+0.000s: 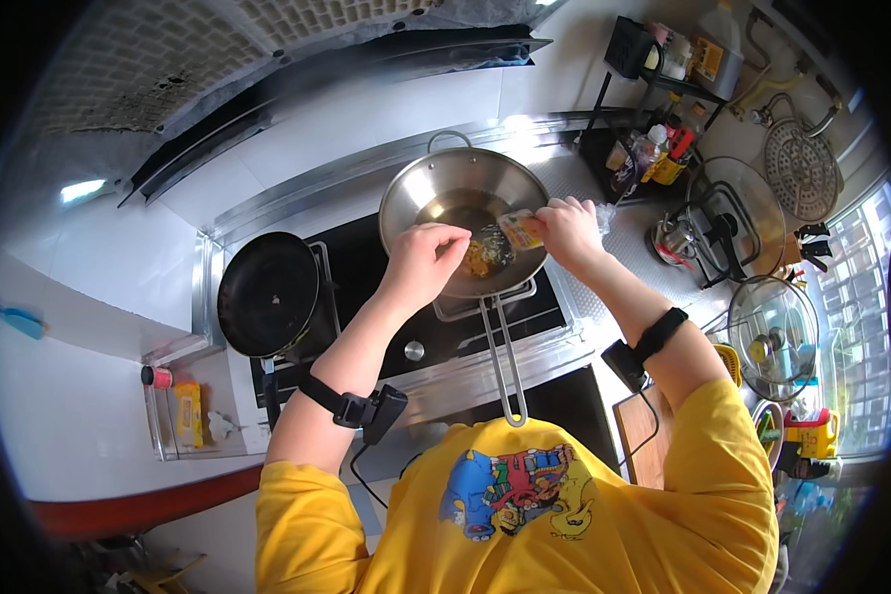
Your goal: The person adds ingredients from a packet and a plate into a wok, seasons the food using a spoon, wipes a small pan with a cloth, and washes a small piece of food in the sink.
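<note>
A stainless steel wok (416, 185) sits on the black gas hob (364, 260), its long wire handle pointing towards me. Oil or another clear liquid shines in its bottom, with a clump of yellow-orange bits (477, 258) and some bubbles. My right hand (570, 230) grips a small printed plastic packet (521, 229) over the wok's right side, its lower end tilted down and inward. My left hand (427, 263) hovers above the wok's near left rim, fingers curled in and thumb close to the forefinger; nothing shows between them.
A black frying pan (269, 293) stands on the left burner. At the back right, a black rack (601, 111) holds bottles and seasonings. Glass lids (774, 334), a knife block (793, 252) and a wooden board (647, 434) line the right. The range hood (327, 67) overhangs the back.
</note>
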Demonstrator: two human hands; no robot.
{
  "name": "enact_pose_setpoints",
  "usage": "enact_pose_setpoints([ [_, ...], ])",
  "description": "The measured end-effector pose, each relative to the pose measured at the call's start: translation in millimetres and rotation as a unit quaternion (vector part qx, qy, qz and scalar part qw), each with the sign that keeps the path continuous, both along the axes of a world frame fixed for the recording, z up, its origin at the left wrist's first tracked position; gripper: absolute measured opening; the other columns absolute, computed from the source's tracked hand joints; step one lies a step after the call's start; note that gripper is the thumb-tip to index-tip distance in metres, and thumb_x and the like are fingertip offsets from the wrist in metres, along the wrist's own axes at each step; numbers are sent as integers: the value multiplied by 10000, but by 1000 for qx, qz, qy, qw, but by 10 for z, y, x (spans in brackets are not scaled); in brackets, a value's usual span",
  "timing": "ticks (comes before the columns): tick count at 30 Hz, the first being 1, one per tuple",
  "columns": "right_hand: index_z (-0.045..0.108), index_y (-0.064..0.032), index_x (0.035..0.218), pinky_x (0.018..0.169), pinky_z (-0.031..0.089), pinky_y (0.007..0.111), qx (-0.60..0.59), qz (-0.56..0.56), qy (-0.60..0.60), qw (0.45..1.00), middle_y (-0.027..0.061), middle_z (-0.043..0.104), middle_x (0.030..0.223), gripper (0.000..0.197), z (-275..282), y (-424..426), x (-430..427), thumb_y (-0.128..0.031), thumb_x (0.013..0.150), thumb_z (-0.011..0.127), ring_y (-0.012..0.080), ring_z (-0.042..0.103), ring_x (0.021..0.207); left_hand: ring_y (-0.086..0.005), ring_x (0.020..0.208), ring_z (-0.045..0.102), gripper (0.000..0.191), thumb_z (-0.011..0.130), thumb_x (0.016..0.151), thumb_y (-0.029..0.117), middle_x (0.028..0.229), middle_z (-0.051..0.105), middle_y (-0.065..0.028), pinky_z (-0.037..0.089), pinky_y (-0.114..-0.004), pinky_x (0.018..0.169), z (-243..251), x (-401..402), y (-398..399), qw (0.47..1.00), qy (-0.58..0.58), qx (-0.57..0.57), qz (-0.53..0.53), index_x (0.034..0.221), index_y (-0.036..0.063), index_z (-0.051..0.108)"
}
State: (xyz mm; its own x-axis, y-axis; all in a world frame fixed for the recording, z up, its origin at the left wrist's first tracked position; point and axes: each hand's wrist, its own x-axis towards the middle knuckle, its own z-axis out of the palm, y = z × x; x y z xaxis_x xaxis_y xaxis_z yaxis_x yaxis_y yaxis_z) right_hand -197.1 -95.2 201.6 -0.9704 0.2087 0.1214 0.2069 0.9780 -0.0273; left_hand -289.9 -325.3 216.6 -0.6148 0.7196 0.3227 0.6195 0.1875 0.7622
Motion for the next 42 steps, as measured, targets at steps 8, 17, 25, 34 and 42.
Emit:
enact_pose_setpoints([
  [8,664,-127,708,766,351,385,0,0,76,997,43,619,764,259,-30,-27,8,-334,837,576,237,577,829,-202,797,644,165,616,845,131,933,682,-110,491,-281,702,-24,-26,-101,1000,19,23,0,957,30,682],
  [17,627,-12,948,535,437,271,-538,-174,272,779,45,635,816,166,-99,-119,41,-157,872,600,135,578,672,-95,748,608,197,609,878,155,841,681,-52,478,-227,693,-133,97,-33,977,-206,34,-38,976,-6,666],
  [25,518,-84,1054,625,443,216,-827,-138,268,474,13,618,924,244,21,-717,509,-137,854,647,82,568,750,-65,794,565,345,639,879,245,936,634,-4,443,-208,668,-25,359,307,887,-446,77,-86,1132,26,554],
  [34,594,-40,956,726,449,216,-736,-136,362,555,-9,623,871,157,54,-898,1631,-176,885,626,53,548,803,-62,797,586,120,630,868,66,881,647,-33,462,-206,749,111,1007,357,895,-399,66,-187,951,-19,616],
  [42,587,-43,971,816,454,242,-703,-133,453,531,-9,626,931,149,7,-1236,3351,-166,894,615,57,561,874,-43,734,550,160,631,879,104,819,652,-15,437,-195,705,254,2449,457,854,-411,15,-318,929,-45,662],
])
